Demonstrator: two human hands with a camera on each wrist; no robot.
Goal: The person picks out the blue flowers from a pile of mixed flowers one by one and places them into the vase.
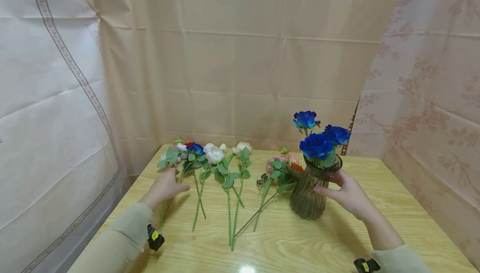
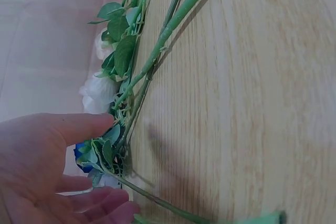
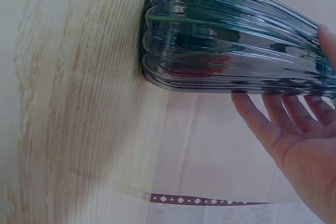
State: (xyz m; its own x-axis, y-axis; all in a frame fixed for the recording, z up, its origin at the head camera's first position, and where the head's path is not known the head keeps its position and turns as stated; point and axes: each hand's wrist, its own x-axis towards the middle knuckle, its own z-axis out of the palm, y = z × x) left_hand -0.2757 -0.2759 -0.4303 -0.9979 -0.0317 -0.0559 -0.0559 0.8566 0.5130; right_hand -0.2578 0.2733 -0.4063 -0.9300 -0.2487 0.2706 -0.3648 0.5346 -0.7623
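A smoky ribbed glass vase (image 1: 309, 194) stands upright on the right of the table. Three blue roses (image 1: 316, 146) rise from its mouth. My right hand (image 1: 350, 194) holds the vase by its side, thumb in front and fingers round the far side. In the right wrist view the fingertips (image 3: 242, 100) meet the glass. At the left end of the row, my left hand (image 1: 165, 187) reaches over flower stems, thumb spread away from the fingers. Beside its thumb lie a blue rose (image 1: 195, 149) and a white flower (image 2: 100, 94) with green leaves. Nothing shows between thumb and fingers.
On the wooden table (image 1: 285, 244), more artificial flowers lie with stems toward me: white blooms (image 1: 214, 155), a cream one (image 1: 243, 146) and pink ones (image 1: 276, 162) close left of the vase. A beige cloth (image 1: 232, 77) hangs behind the table.
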